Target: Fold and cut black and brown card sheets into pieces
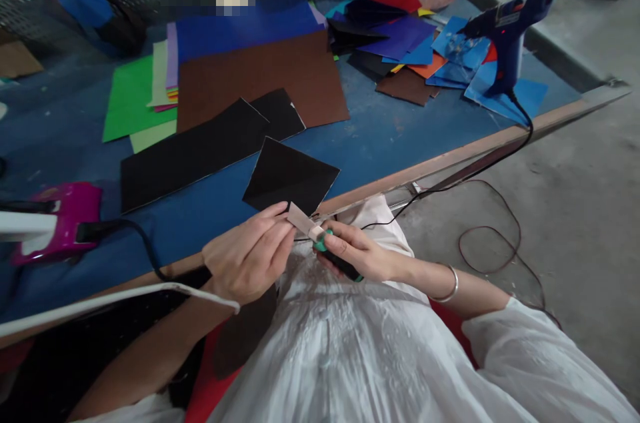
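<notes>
My left hand (250,253) is closed in a pinch on the near corner of a black paper square (290,176) that sticks out over the table's front edge. My right hand (357,253) grips a green and black cutter (336,256) whose pale tip meets the paper's corner between the two hands. Both hands hover just above my lap, close to the wooden table edge (450,156).
Black sheets (200,143), a brown sheet (260,76), green and blue sheets lie on the blue tabletop (380,130). A blue glue gun (505,30) stands at the right on paper scraps, its cable trailing to the floor. A pink device (60,220) sits at the left.
</notes>
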`<action>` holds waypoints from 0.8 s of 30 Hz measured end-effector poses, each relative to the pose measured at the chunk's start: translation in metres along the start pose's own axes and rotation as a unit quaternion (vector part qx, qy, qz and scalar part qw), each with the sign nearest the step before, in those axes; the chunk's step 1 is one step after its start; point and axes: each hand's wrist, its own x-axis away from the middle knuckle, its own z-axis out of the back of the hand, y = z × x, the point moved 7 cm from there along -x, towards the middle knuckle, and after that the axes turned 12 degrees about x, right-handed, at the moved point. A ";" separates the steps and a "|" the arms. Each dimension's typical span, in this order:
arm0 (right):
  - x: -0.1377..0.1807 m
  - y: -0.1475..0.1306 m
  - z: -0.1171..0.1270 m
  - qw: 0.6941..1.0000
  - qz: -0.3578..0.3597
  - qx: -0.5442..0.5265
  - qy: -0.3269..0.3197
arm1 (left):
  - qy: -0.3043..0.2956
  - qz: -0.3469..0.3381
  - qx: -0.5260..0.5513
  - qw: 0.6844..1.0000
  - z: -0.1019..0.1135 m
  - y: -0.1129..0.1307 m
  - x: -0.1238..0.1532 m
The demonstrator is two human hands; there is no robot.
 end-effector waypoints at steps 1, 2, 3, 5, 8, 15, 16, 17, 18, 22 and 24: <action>-0.001 0.000 0.000 1.000 0.000 -0.003 -0.002 | 0.004 0.002 0.001 1.000 0.000 0.000 0.000; -0.001 0.000 -0.001 1.000 0.000 -0.009 -0.003 | 0.007 0.004 0.003 1.000 0.001 0.000 0.000; -0.002 0.000 -0.001 1.000 0.000 -0.015 -0.005 | 0.011 0.005 0.004 1.000 0.001 -0.001 0.000; -0.001 0.002 0.000 1.000 -0.002 -0.022 -0.008 | 0.010 -0.002 0.005 1.000 0.001 0.000 0.000; 0.003 0.004 0.003 1.000 -0.009 0.002 -0.005 | -0.001 -0.021 0.004 1.000 0.000 0.002 0.000; 0.001 -0.002 0.006 0.999 -0.009 0.034 0.001 | -0.003 -0.024 0.001 1.000 0.000 0.000 0.002; 0.000 -0.001 0.007 0.999 -0.013 0.032 0.002 | -0.005 -0.025 -0.003 1.000 0.000 0.000 0.003; 0.000 0.000 0.007 0.999 -0.018 0.030 0.005 | -0.005 -0.028 -0.005 1.000 0.001 0.000 0.003; 0.001 0.002 0.008 0.999 -0.025 0.029 0.009 | -0.006 -0.032 -0.006 0.999 0.001 0.001 0.004; 0.008 0.007 0.010 0.998 -0.046 0.036 0.025 | -0.006 -0.044 0.007 0.999 0.000 0.001 0.005; 0.012 0.004 0.008 0.998 -0.040 0.053 0.016 | -0.005 -0.042 0.010 0.999 -0.001 0.001 0.005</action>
